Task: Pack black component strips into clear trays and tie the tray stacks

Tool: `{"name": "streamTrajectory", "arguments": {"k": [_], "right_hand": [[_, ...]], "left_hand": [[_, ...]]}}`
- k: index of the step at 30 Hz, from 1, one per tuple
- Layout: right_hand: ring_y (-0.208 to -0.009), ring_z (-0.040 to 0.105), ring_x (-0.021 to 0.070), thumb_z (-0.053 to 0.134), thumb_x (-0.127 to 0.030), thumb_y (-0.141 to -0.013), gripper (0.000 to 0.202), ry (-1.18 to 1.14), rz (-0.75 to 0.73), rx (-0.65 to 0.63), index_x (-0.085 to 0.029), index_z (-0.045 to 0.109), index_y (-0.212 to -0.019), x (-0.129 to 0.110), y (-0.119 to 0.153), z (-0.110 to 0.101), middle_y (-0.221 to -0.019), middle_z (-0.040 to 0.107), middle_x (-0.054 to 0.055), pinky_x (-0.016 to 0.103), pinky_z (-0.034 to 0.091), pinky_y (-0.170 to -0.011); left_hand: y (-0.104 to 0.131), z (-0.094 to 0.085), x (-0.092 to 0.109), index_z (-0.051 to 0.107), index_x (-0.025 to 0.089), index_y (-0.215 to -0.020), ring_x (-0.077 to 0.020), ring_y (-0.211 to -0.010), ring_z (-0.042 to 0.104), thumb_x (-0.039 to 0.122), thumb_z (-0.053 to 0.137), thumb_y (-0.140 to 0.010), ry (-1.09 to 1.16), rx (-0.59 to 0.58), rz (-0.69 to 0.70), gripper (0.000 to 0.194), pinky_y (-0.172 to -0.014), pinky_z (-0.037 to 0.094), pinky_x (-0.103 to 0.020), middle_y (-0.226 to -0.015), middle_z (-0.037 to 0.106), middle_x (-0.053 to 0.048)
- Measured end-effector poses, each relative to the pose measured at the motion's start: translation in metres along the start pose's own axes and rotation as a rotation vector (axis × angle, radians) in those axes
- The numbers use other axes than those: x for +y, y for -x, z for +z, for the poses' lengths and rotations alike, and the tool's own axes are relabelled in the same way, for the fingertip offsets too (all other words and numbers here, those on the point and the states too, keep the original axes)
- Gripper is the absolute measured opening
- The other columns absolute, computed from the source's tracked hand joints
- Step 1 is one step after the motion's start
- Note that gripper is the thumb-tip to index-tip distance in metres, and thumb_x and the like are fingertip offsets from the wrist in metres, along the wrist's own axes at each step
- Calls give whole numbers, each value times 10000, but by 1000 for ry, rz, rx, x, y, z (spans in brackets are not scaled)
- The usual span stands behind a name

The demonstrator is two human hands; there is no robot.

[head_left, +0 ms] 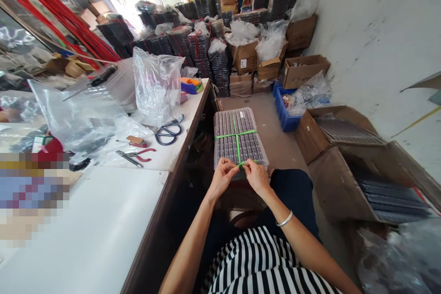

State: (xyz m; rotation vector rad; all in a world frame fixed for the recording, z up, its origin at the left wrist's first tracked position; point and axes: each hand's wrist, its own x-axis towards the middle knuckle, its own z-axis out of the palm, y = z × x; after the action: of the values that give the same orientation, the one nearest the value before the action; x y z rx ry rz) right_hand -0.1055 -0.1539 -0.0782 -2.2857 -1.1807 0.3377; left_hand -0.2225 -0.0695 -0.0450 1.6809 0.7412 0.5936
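A stack of clear plastic trays (223,122) filled with rows of small dark parts sits in front of my knees. Bright green strapping (237,140) crosses over its top both ways. At the stack's near edge, my left hand (224,175) pinches the green strap from the left. My right hand (255,175) pinches it from the right, close beside the other hand. The fingertips almost meet at what looks like a knot, whose details are too small to make out.
On the white table (103,220) to the left lie scissors (167,134), red-handled pliers (141,154) and plastic bags (153,85). Open cardboard boxes (330,183) and a blue crate (287,119) stand on the right. Stacked dark trays (218,71) line the back.
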Motion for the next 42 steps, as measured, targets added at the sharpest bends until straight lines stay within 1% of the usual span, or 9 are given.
{"name": "streamTrajectory", "arguments": {"k": [4,8,11,17,20,25,29,34,42], "right_hand": [[-637,598,176,527,-212,-834,95,69,-57,-144,-197,612,-796,10,8,-22,-690,659,53,260,282,-541],[-441,497,112,477,-242,-839,264,-280,-85,-392,-187,538,-587,13,15,-47,-418,526,-20,229,324,-515],[-361,387,74,478,-345,-841,280,-643,-84,-480,-171,567,-640,5,6,-56,-380,473,-48,208,286,-441],[-477,485,58,450,-498,-816,395,-1088,35,-43,-159,593,-960,-5,-30,-31,-885,642,54,200,346,-407],[-589,591,95,536,-348,-739,384,-961,-51,-71,-180,542,-1085,-1,-35,-13,-1049,626,82,217,451,-465],[-530,581,111,538,-318,-689,274,-933,1,-61,-165,518,-915,6,-34,1,-735,584,2,211,449,-409],[-486,564,100,516,-320,-687,257,-931,11,-65,-165,510,-892,9,-31,2,-713,552,-19,196,415,-369],[-464,539,60,454,-180,-651,415,-810,-32,-42,-173,528,-1059,9,-31,-1,-930,627,35,203,457,-419],[-551,588,127,502,-214,-610,303,-1002,33,-135,-183,542,-908,5,-32,-2,-727,583,-4,212,439,-394]], "left_hand": [[-11,-4,4,628,185,-989,-145,-834,518,209,583,-772,-123,-284,91,223,-749,410,-261,-938,568,-33],[-20,1,-3,593,193,-1020,-142,-765,494,105,665,-661,-298,-297,160,377,-733,406,-263,-910,557,-14],[-26,7,-4,636,195,-892,-166,-802,498,90,600,-711,-424,-311,256,213,-764,396,-279,-842,551,-24],[-46,3,0,613,171,-755,-121,-608,458,293,387,-891,-320,-324,127,290,-604,357,-227,-643,530,8],[-55,-2,-2,610,163,-739,-109,-554,459,315,395,-879,-300,-346,86,298,-546,336,-213,-619,554,9],[-60,-2,1,604,167,-701,-116,-526,482,298,453,-839,-306,-321,59,243,-535,339,-214,-558,552,15],[-59,0,4,571,169,-670,-117,-531,479,304,446,-845,-316,-303,49,255,-531,329,-214,-542,525,22],[-56,1,3,531,172,-602,-103,-504,412,418,446,-854,-337,-332,56,362,-505,296,-218,-527,486,30],[-50,11,6,490,189,-814,-117,-578,457,370,323,-918,-381,-201,49,267,-567,329,-229,-639,494,27]]}}
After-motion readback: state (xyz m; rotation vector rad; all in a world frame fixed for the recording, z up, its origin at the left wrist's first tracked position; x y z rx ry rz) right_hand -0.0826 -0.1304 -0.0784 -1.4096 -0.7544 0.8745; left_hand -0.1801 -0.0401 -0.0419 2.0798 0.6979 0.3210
